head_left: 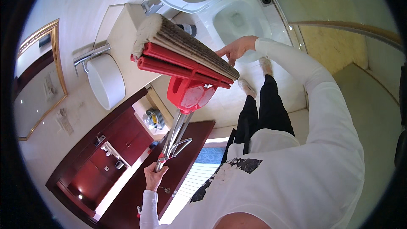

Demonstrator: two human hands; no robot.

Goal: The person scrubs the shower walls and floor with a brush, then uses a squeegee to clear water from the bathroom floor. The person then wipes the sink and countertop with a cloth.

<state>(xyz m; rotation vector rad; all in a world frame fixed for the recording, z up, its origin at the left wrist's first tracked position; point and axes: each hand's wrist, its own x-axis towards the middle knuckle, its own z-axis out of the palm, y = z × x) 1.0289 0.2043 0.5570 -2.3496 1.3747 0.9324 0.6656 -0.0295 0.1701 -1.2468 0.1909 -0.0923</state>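
Observation:
A sponge mop (pixel 193 95) is held up in front of me with its head raised. My left hand (pixel 154 177) is closed around the metal handle, close to the wire lever. The mop head has red rollers and a red plastic housing, and its thick sponge pad (pixel 186 38) is greyish brown on the outer face and cream at the end. My right hand (pixel 239 50) reaches to the far side of the pad with fingers stretched out, at least one at its surface. Part of those fingertips is hidden behind the pad.
Beyond the mop stands a white toilet (pixel 231 19) with its lid raised. A white basin (pixel 106 82) with a chrome tap sits on the counter at left, below a gold-framed mirror (pixel 59 59). A dark red door (pixel 193 133) stands open behind the handle. A floor drain (pixel 266 0) lies beside the toilet.

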